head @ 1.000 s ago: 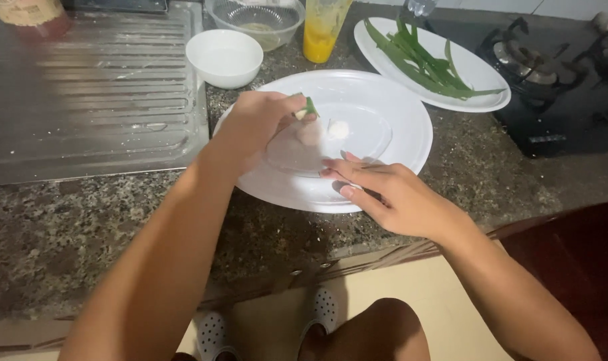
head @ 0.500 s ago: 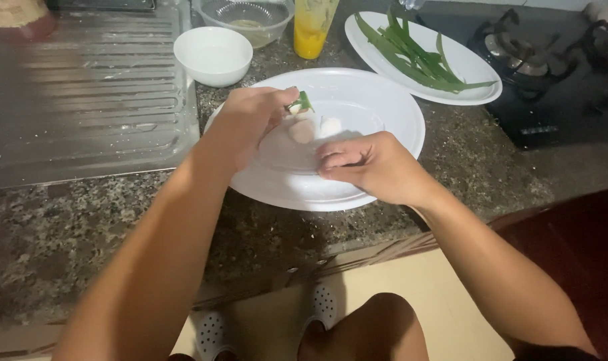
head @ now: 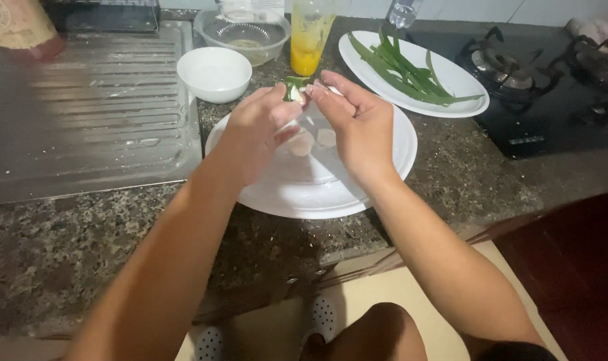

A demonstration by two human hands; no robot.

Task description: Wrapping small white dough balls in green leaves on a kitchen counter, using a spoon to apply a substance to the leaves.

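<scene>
Both hands are raised above a large white plate (head: 304, 194) on the granite counter. My left hand (head: 257, 134) and my right hand (head: 357, 120) meet fingertip to fingertip and pinch a small green leaf piece (head: 294, 88) with something white in it. Two pale, translucent chunks (head: 314, 140) lie on the plate just below the hands.
Behind stand a small white bowl (head: 215, 72), a clear glass bowl (head: 244, 35) and a glass with yellow liquid (head: 307, 40). A second white plate (head: 464, 83) carries long green leaves (head: 404, 70). A steel drainboard (head: 83, 113) lies left, a black gas hob (head: 551, 87) right.
My right hand lifted off the plate's near side and came up to join the left hand on the green piece. Both hands now sit higher and farther back over the plate.
</scene>
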